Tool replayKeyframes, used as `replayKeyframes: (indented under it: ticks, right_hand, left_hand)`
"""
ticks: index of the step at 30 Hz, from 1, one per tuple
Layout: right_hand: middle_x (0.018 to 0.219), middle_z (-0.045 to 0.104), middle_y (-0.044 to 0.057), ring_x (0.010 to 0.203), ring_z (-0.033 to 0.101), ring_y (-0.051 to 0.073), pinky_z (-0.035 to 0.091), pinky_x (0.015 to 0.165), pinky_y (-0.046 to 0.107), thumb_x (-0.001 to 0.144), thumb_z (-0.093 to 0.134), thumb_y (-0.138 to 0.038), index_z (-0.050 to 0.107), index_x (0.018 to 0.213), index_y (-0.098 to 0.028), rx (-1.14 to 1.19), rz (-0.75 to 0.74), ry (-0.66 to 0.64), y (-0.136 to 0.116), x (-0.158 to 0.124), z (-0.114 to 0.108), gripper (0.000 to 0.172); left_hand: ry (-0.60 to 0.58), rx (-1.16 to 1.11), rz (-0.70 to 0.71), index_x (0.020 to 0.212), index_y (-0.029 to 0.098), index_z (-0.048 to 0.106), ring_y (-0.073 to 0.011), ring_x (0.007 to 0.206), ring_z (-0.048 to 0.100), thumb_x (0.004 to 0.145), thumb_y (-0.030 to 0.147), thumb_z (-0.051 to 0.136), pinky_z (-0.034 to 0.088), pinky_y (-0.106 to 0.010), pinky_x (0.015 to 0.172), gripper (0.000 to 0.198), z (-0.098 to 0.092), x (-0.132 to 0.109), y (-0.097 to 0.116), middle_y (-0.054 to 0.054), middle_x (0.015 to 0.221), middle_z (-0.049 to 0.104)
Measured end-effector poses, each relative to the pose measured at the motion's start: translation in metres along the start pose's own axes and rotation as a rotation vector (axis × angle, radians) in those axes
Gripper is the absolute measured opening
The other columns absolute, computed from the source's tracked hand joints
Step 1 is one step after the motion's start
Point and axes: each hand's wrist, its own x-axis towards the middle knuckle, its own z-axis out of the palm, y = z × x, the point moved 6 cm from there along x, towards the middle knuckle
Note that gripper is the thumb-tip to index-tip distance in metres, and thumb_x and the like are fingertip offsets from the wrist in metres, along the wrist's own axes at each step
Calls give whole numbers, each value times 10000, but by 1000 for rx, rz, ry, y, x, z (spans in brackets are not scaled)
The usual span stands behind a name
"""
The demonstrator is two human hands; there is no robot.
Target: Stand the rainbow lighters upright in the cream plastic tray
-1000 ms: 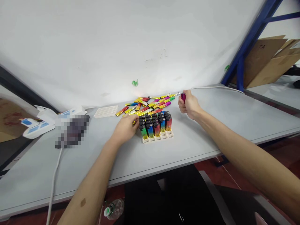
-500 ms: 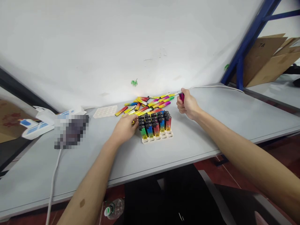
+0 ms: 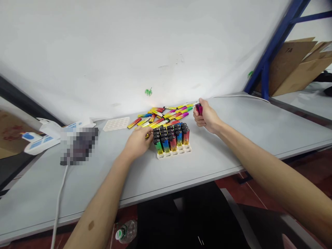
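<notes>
Several colourful lighters with black tops [image 3: 172, 141] stand upright in a white holder [image 3: 175, 152], whose front row has bare slots. My left hand [image 3: 138, 140] rests at the left side of these lighters, fingers curled against the back left ones; whether it grips anything is hidden. Raised to the right of them, my right hand [image 3: 206, 116] is closed around a purple lighter [image 3: 199, 109], its thumb on top. Behind the holder lies a loose pile of shiny multicoloured lighters [image 3: 160, 117].
A second white holder [image 3: 116, 124] lies left of the pile. Farther left are a white power strip [image 3: 43, 143], a blurred dark object [image 3: 83, 145] and a cable [image 3: 59, 204]. A white wall [image 3: 166, 52] stands behind; cardboard boxes [image 3: 293, 65] are at the right.
My right hand has shifted very slightly left with the purple lighter, which shows a little more. My left hand and the standing lighters have stayed put.
</notes>
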Motion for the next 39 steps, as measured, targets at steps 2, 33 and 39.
replayKeyframes:
  ticks: [2, 33, 39]
  right_hand:
    - [511, 306, -54, 400, 239, 97, 211, 381, 232, 1011, 312, -537, 480, 691, -220, 30, 1, -61, -3, -3, 4, 482]
    - [661, 681, -17, 535, 570, 139, 462, 559, 283, 752, 849, -427, 673, 862, -271, -688, -686, -185, -11, -89, 34, 260]
    - [643, 645, -32, 511, 494, 120, 409, 570, 270, 774, 819, -493, 693, 938, -290, -784, -757, -193, -7, -91, 38, 289]
  left_hand:
    - [-1, -1, 0, 804, 232, 588, -284, 899, 579, 828, 180, 483, 431, -386, 698, 120, 0, 0, 0, -56, 810, 677]
    - [-9, 5, -15, 792, 224, 567, -283, 932, 574, 833, 170, 485, 422, -374, 711, 106, 2, 0, -3, -63, 821, 669]
    - [0, -15, -10, 780, 228, 558, -278, 908, 573, 839, 190, 477, 422, -372, 709, 107, 1, -1, -2, -58, 806, 660]
